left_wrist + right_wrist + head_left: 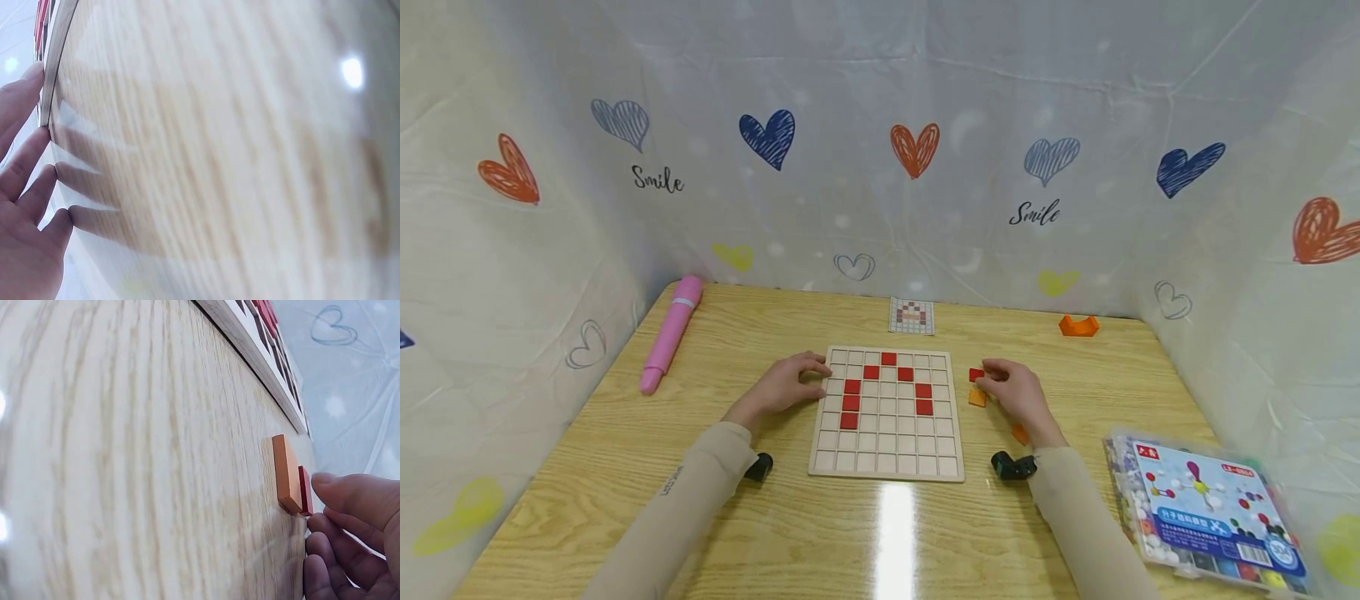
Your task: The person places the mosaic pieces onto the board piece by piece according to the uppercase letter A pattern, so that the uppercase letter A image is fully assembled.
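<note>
A square wooden grid board (887, 462) lies on the table, with several red tiles (852, 387) in its cells forming a peaked shape. My left hand (784, 383) rests at the board's left edge, fingers spread; in the left wrist view its fingertips (39, 134) meet the board's side and the tabletop. Right of the board, my right hand (1017, 392) has thumb and fingers at a loose red tile (975, 375). In the right wrist view they pinch this red tile (305, 490) at its edge, beside an orange tile (287, 475). Both tiles lie on the table.
A printed pattern card (912, 317) lies behind the board. A pink microphone-shaped stick (672, 333) is at the left, an orange curved piece (1078, 326) at the back right. A clear parts case (1213, 508) sits at the front right. Another orange piece (1020, 434) lies under the right wrist.
</note>
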Available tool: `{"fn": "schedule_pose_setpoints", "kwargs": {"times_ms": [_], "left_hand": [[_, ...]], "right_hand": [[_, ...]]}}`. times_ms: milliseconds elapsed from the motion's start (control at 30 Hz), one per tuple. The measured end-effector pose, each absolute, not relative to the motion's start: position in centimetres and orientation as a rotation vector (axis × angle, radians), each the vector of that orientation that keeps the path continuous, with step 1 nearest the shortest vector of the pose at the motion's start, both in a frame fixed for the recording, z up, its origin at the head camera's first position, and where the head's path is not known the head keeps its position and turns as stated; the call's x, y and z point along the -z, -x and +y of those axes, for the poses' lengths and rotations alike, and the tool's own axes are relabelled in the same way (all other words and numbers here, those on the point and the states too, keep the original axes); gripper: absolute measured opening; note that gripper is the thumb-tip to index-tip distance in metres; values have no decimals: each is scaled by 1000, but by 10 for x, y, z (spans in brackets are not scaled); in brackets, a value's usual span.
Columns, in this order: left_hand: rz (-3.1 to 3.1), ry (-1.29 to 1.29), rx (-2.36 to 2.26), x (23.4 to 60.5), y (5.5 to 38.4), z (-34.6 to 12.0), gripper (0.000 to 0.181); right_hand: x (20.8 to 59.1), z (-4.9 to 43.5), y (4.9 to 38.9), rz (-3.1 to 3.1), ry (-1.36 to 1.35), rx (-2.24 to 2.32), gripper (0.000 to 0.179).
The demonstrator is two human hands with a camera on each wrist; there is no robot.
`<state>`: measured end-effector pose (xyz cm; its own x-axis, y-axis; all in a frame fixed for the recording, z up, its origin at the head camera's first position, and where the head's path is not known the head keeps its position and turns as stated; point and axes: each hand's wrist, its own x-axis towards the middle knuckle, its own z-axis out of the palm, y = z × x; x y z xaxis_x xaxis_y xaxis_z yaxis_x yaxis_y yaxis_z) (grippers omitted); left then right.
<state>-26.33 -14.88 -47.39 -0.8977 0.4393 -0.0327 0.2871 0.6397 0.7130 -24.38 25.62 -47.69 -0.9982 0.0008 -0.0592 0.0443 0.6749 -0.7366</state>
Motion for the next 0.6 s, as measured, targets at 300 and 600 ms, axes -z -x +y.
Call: {"fn": "schedule_pose_setpoints", "kwargs": {"times_ms": [300,600], "left_hand": [[2655,-591,-1108,474,262,-149,30],[2647,-586,-1117,475,265,-150,30]], "right_hand": [[480,256,249,2846,-10,1233,45],[478,255,250,2879,34,1217,38]]}}
